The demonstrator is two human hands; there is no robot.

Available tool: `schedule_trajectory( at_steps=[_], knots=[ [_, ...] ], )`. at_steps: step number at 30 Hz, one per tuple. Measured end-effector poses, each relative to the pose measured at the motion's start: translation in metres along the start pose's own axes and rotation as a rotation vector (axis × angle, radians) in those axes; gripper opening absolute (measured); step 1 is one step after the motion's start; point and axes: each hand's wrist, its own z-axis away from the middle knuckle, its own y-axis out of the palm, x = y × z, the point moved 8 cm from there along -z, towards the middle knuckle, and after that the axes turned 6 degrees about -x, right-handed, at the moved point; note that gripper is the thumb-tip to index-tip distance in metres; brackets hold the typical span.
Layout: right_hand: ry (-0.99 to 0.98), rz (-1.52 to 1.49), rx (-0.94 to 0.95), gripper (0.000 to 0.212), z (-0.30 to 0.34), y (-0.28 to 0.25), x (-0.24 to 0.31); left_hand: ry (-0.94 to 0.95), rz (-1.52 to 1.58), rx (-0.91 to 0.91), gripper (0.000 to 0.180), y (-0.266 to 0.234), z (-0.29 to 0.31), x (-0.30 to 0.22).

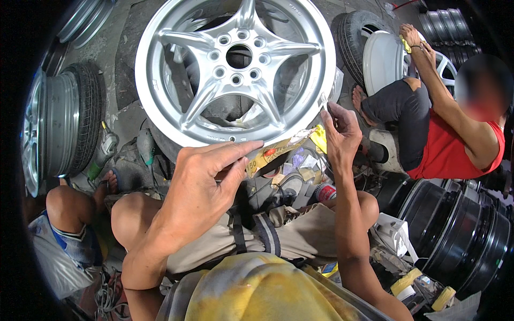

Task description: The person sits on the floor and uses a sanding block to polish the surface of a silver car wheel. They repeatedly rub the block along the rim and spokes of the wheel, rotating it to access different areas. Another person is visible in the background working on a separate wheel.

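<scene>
A silver alloy wheel (184, 37) with star-like spokes lies face up in front of me. At its near rim, my left hand (201, 179) pinches one end of a strip of sandpaper (278, 152) with a printed tan backing. The strip slants up to the right beneath the rim. My right hand (342, 128) is raised by the wheel's right lower edge, thumb and fingertips closed on a small pale piece (324, 101) whose kind I cannot make out. A yellow cloth (319, 139) hangs between the strip and my right hand.
At right, a person in a red top (455, 142) works on another wheel (383, 59). Black rims (455, 222) are stacked lower right. A tyred wheel (59, 123), power tools (145, 147) and another person's knee (69, 206) are at left. Scraps and a can (325, 192) lie below the wheel.
</scene>
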Motion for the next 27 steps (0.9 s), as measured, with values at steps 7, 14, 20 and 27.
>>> schedule_trajectory(
  at_steps=[7,14,20,27],
  knots=[
    [0.014,0.020,0.012,0.023,0.009,-0.005,0.012,-0.015,-0.055,0.050,0.028,0.001,-0.001,-0.001],
    [-0.038,0.017,0.007,0.023,0.011,-0.010,0.010,0.036,-0.065,0.065,0.029,0.005,0.000,0.000],
    [-0.072,0.040,0.036,0.024,0.011,-0.008,0.009,0.020,-0.092,0.076,0.028,0.004,-0.001,0.000],
    [-0.101,0.052,0.033,0.024,0.010,-0.005,0.013,0.013,-0.088,0.069,0.028,0.004,-0.001,0.000]
  ],
)
